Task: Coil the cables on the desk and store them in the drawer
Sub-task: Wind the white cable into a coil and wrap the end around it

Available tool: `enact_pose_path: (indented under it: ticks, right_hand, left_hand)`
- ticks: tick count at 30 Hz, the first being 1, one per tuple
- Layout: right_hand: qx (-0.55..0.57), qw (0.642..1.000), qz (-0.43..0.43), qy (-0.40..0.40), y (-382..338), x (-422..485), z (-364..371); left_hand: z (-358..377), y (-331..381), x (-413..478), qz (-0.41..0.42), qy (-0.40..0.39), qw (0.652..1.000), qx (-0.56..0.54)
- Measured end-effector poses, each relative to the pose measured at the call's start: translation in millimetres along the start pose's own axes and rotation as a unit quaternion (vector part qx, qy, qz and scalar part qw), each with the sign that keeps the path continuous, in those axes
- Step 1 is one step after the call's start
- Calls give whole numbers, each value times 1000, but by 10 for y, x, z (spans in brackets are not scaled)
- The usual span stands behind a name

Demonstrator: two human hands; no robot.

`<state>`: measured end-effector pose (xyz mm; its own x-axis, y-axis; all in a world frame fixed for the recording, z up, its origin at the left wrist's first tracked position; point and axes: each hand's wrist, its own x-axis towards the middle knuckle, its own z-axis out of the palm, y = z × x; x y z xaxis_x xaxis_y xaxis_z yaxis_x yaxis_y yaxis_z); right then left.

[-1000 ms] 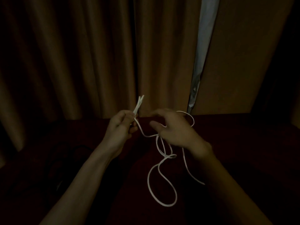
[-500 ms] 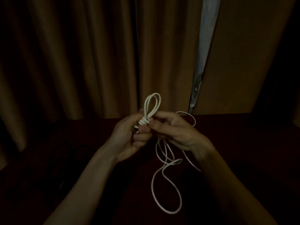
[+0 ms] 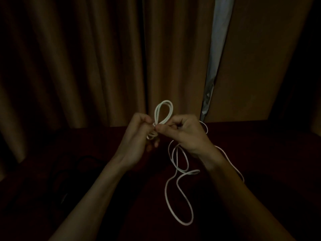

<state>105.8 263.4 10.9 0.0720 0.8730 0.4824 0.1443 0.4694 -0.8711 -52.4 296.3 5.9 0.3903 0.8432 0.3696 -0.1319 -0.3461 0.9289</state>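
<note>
A thin white cable point(image 3: 178, 193) hangs in loose loops over the dark red desk point(image 3: 260, 153). A small doubled loop of it stands up between my hands. My left hand point(image 3: 137, 138) grips the gathered strands just below that loop. My right hand point(image 3: 184, 133) pinches the cable at the loop's base, thumb and forefinger close against the left hand. The remaining cable trails down under my right wrist and along the right forearm. No drawer is visible.
Brown curtains point(image 3: 86, 66) hang right behind the desk, with a pale gap point(image 3: 217, 49) between them. A dark tangle, perhaps black cables point(image 3: 73, 173), lies on the desk at the left, barely visible in the dim light.
The hands came together from apart. A doubled loop has formed above them where only a short cable end stuck up. The hanging loops shifted slightly right and down.
</note>
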Motion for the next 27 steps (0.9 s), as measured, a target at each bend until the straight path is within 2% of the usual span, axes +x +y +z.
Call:
enact_pose_path:
  ticks: [2, 5, 7, 10, 13, 15, 17, 18, 20, 22, 25, 27]
  right_hand:
    - [20, 998, 11, 53, 12, 38, 13]
    - [93, 992, 43, 75, -32, 39, 70]
    - [98, 991, 47, 74, -47, 21, 129]
    - [58, 996, 32, 60, -73, 15, 198]
    - [21, 999, 45, -16, -127, 6, 186]
    - [27, 997, 63, -42, -104, 21, 151]
    - [35, 997, 68, -22, -63, 47, 140]
    - [54, 996, 65, -8, -48, 52, 135]
    - [111, 992, 63, -12, -41, 42, 112]
    - [141, 986, 69, -50, -47, 22, 87]
    - [109, 990, 50, -77, -31, -3, 70]
    - [73, 995, 28, -54, -45, -14, 69]
  left_hand:
    - [5, -15, -35, 117, 21, 984, 129]
    - [-13, -93, -53, 267, 66, 905, 326]
    - [-35, -132, -32, 308, 97, 868, 378]
    - [-64, -151, -5, 334, 108, 852, 389]
    - [-79, -84, -11, 278, 132, 881, 359]
    - [-56, -76, -5, 205, 138, 923, 295]
    - [16, -37, 19, 107, 123, 981, 104]
    - [50, -2, 34, 52, 105, 993, -14]
    - [93, 68, 40, -54, 31, 978, -197]
    - [101, 132, 13, -141, -66, 938, -309]
    - [59, 152, -16, -192, -152, 894, -375]
    - [40, 168, -21, -208, -166, 900, -344]
